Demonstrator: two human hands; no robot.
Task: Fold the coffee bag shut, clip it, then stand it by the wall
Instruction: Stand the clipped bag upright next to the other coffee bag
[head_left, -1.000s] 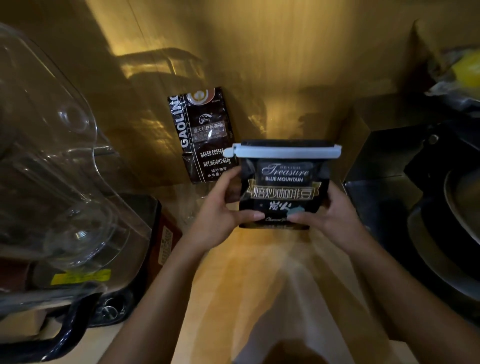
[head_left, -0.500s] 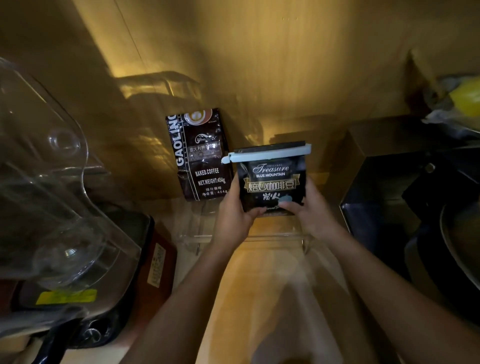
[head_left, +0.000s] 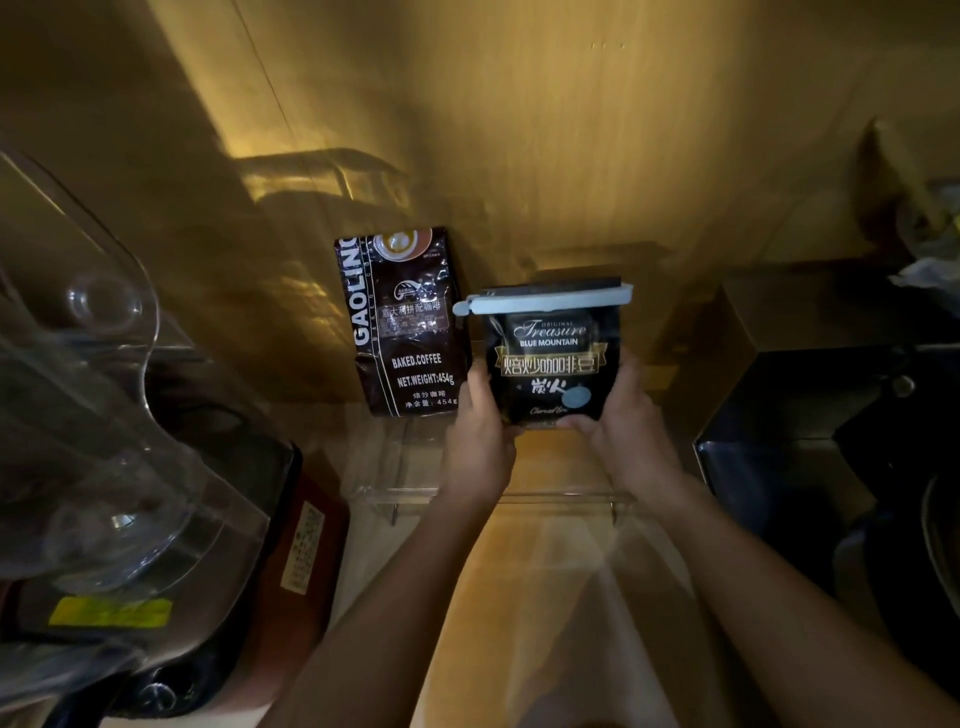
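From the head camera, looking down along both bare forearms, the small black glossy coffee bag with gold lettering is held upright at the back of the warm-lit wooden counter, close to the yellowish wall. The left hand clasps the bag's lower left edge, thumb across the front; the right hand clasps the lower right edge the same way. A long pale blue plastic clip is clamped across the bag's folded top. Just to its left a taller dark brown foil coffee bag with white print leans against the wall, not quite touching it. A clear plastic blender jug fills the left side. Dark pans sit to the right.
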